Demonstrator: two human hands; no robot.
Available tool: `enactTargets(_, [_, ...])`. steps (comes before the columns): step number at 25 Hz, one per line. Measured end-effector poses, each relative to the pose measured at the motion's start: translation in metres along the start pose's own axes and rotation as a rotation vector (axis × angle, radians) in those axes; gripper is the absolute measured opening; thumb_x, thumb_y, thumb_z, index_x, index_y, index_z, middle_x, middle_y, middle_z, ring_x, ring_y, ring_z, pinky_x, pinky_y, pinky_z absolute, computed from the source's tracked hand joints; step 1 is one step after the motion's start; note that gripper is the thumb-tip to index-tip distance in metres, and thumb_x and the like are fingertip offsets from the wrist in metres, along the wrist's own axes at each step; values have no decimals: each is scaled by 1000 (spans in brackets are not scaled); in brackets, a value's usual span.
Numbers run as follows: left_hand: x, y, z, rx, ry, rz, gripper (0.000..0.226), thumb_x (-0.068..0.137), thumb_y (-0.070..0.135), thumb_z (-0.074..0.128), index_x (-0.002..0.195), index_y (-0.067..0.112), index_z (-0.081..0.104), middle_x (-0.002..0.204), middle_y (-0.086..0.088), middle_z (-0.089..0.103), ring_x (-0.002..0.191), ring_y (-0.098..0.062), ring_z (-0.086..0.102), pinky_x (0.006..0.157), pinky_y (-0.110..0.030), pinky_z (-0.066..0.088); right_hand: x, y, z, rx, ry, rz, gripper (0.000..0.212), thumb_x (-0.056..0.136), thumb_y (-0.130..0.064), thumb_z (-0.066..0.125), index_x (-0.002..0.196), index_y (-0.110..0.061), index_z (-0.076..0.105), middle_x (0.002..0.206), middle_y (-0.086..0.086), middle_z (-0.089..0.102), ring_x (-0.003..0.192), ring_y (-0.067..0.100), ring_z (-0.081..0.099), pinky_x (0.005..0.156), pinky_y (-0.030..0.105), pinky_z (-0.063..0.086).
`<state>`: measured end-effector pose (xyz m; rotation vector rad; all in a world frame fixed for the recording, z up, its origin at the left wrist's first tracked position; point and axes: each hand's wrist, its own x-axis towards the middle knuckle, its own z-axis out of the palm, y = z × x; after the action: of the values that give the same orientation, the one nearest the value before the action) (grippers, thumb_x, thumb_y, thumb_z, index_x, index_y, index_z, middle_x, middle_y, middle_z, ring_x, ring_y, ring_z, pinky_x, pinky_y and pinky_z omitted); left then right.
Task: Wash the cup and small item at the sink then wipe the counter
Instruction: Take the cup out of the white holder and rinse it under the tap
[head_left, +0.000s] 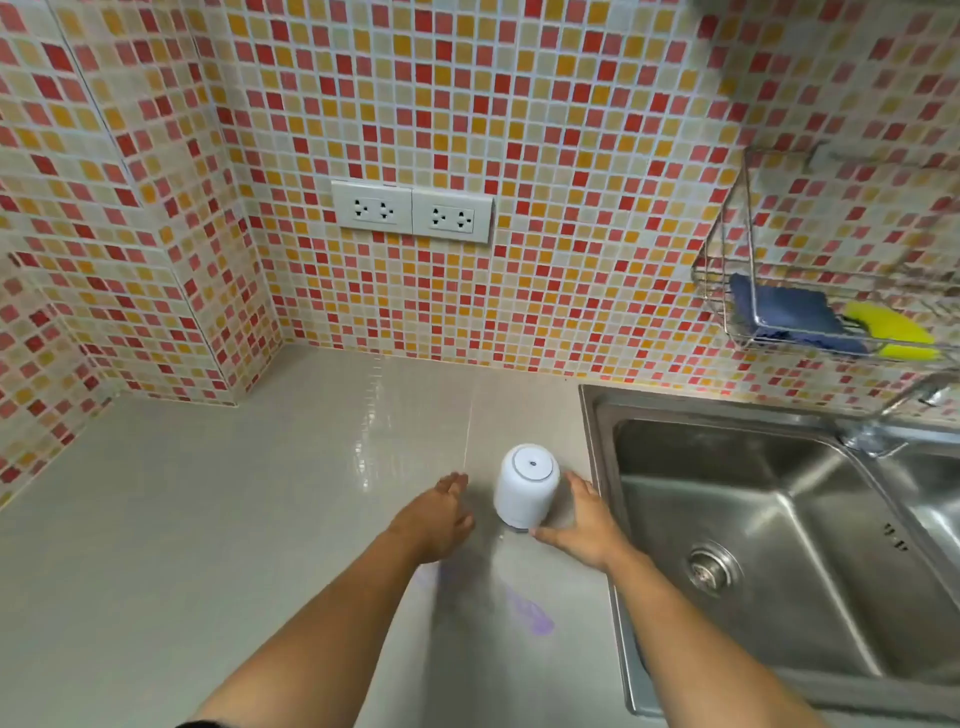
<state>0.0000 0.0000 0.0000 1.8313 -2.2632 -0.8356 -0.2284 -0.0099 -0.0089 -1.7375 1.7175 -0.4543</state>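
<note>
Wire rack (748, 244) on the wall at 2 o'clock holds a blue cloth (789, 312) and a yellow sponge (891, 330). Steel sink (592, 415) at 4 o'clock, drain (710, 567) in the basin floor. Cup (525, 488) sits on the counter (208, 493) just below frame centre, just left of the sink rim. It's plain white, rounded, upside down: base up, mouth on the counter, long axis vertical. Left hand (439, 514) at the cup's 9 o'clock, fingers straight, holding nothing, apart from the cup. Right hand (582, 519) at its 3 o'clock, spread flat, thumb by the cup's rim; contact can't be told. Purple smear (530, 613) on the counter at the cup's 6 o'clock.
</note>
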Motion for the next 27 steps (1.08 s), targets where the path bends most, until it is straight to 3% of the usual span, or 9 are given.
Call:
enactTargets(4, [23,9,26,-69,-37,-6,63,95,28,45,148,7,17,156,-10,21,141,-24,26,113,-29,22,18,6,8,237,-15,-22,100,48,-43,88,133,-23,40,131,-9,48,121,10,45,100,25,36])
enactTargets(7, [37,9,39,-175,-13,-17,57,88,25,53,140,12,33,145,-10,41,127,-28,45,103,-34,39,27,5,11,373,-15,-23,78,51,-28,90,117,-27,50,114,-12,59,108,9,57,89,21,45])
enactTargets(10, [43,15,45,-312,10,-8,68,77,30,62,139,19,36,136,-4,51,121,-25,51,99,-32,43,28,5,9,460,-24,-17,67,56,-16,89,110,-29,51,108,-9,63,99,9,62,81,20,50])
enactTargets(14, [48,29,51,-535,72,-48,80,63,43,79,132,29,42,124,7,61,111,-15,57,95,-29,47,29,9,3,550,10,14,60,60,-13,87,110,-22,54,107,-1,67,94,8,64,74,18,54])
enactTargets(17, [52,36,55,-626,152,-36,81,57,46,83,127,34,46,117,12,63,105,-11,60,90,-31,51,29,10,-6,537,37,15,55,62,-15,86,109,-15,58,103,4,68,90,8,65,68,15,52])
enactTargets(20, [52,45,52,-662,183,-10,75,59,39,86,125,33,51,114,13,65,103,-7,61,86,-21,51,28,9,-16,474,97,6,58,60,-24,87,109,-10,60,99,3,70,87,9,66,64,13,51])
enactTargets(24, [49,55,51,-717,188,-12,70,61,34,85,124,28,54,113,11,65,100,-4,62,75,-4,46,25,2,-28,414,138,-12,57,57,-30,88,105,-17,60,94,-3,70,83,2,65,62,11,50])
enactTargets(27, [50,53,53,-735,182,-31,74,61,34,85,126,23,51,116,8,63,101,-6,62,75,-5,47,25,-4,-33,405,155,-31,57,56,-30,88,104,-18,59,95,-1,69,82,5,66,61,11,50])
